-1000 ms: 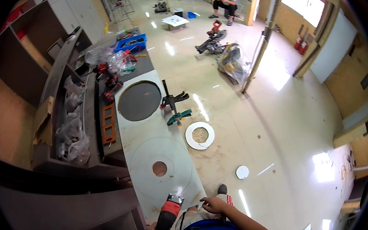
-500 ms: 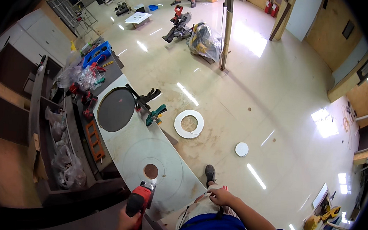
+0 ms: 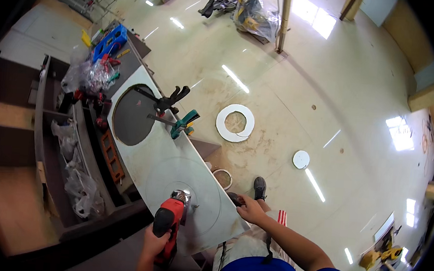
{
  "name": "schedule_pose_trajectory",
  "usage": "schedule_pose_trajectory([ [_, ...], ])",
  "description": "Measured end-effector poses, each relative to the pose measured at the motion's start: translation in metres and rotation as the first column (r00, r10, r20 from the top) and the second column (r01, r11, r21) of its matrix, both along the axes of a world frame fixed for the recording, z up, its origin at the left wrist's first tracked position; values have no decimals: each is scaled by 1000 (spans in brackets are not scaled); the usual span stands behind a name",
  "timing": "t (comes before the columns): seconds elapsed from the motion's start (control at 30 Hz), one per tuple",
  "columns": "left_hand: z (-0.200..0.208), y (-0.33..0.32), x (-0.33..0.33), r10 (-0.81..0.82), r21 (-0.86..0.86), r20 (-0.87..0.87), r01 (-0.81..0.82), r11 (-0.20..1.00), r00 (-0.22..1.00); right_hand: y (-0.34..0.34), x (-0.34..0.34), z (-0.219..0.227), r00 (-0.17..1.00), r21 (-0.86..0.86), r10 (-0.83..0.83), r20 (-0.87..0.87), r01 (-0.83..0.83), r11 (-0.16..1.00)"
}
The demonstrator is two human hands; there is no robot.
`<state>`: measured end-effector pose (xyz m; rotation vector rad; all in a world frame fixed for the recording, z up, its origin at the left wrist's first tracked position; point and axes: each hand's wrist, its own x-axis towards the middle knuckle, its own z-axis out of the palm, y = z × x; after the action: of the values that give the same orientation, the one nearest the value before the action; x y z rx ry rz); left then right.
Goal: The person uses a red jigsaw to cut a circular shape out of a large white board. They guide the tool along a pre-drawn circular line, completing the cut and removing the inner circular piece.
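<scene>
My left hand is closed round the handle of a red and black jigsaw. The jigsaw's metal base sits on a white board, inside a large drawn circle, and covers the small round hole there. A large round opening is cut in the board's far part. Two clamps, one black and one green, grip the board's right edge beside it. My right hand has bent fingers at the board's near right edge; whether they grip it is hidden.
On the floor lie a white ring, a white disc and a smaller white-rimmed round thing. Left of the board are an orange slotted template, plastic bags and open dark cabinets. A post stands beyond.
The jigsaw in my left hand has moved forward over the small hole. My right hand has gone from my trousers to the board's edge. The view has tilted down.
</scene>
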<state>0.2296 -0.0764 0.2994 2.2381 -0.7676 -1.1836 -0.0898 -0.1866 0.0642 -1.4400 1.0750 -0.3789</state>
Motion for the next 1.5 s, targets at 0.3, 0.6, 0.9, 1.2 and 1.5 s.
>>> schedule_pose_trajectory([
  [0.3, -15, -7, -28, 87, -16, 160, -86, 996, 983, -19, 27, 8, 996, 202, -62, -56, 73, 977],
  [0.6, -37, 16, -30, 226, -25, 161, -224, 974, 961, -50, 89, 0, 999, 234, 47, 1, -46, 971],
  [0.9, -39, -9, -19, 316, 72, 19, -316, 946, 949, -63, 124, -12, 989, 211, 141, 35, -145, 967],
  [1.2, -41, -22, -12, 352, 119, -94, -341, 933, 931, -76, 138, -6, 996, 298, 57, 67, -75, 952],
  [1.5, -44, -14, -1, 295, 193, -182, -260, 946, 938, -62, 122, -34, 974, 479, -145, 172, 46, 877],
])
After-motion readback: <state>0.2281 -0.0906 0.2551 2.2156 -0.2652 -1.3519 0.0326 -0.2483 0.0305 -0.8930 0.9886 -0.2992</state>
